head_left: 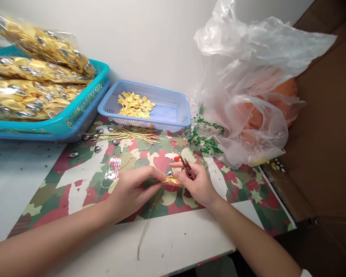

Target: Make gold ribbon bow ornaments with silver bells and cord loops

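My left hand (141, 188) is closed, thumb and forefinger pinching the left end of a small yellow ribbon bow (173, 180). A silver heart-shaped bead (169, 174) sits at the top of the bow. From the other side, the thumb and fingertips of my right hand (200, 186) touch the bow's right end. Tucked in that same hand are small snips (187, 168), their dark pointed jaws facing up and away. A thin gold cord (146, 229) trails from the bow down toward the table's front edge. Its exact fixing is hidden by my fingers.
Behind lies a blue basket (173, 125) with yellow bows, near gold cords (129, 134) and loose silver beads (97, 149). A turquoise basket (72, 111) of filled bags is left. Crumpled plastic bags (239, 96) stand right, beside cardboard (328, 127).
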Motion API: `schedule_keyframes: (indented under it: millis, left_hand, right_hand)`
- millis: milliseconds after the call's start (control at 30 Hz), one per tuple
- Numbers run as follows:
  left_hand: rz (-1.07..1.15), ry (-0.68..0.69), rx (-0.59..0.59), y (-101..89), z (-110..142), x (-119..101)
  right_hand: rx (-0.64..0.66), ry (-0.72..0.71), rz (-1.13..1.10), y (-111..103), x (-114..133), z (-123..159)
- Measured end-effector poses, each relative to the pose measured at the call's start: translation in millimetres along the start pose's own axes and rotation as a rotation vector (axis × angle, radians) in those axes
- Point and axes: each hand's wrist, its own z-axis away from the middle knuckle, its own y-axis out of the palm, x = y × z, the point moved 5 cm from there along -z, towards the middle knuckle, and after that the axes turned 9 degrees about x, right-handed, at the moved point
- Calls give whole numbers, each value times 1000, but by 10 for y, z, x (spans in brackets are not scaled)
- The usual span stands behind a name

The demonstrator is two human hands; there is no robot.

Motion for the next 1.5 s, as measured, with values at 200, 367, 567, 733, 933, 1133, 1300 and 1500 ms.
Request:
schedule_keyframes:
  millis: [200,367,567,733,933,1133,1300,1500]
  left_hand:
    - [-36,60,20,-10,-22,-72]
    - [-35,102,30,1,-17,-116]
    - [236,-275,-5,29,-17,87]
    - [420,-352,-4,51,-49,135]
    - [500,-382,42,76,-69,124]
    - [585,-393,32,79,-80,141]
    - [586,-413,-1,62,-74,166]
    - [608,-390,117,121,-48,163]
  right_hand:
    - [53,58,6,54,-14,-28]
    - [-11,60,-28,70,-47,-31]
    - [-72,-79,11,-22,38,72]
    - [-101,-424,448,111,190,142]
    - [-110,-660,795,292,183,156]
    - [-164,-694,815,241,235,225]
    - [-158,-667,780,258,228,198]
    - [-246,-617,721,227,230,149]
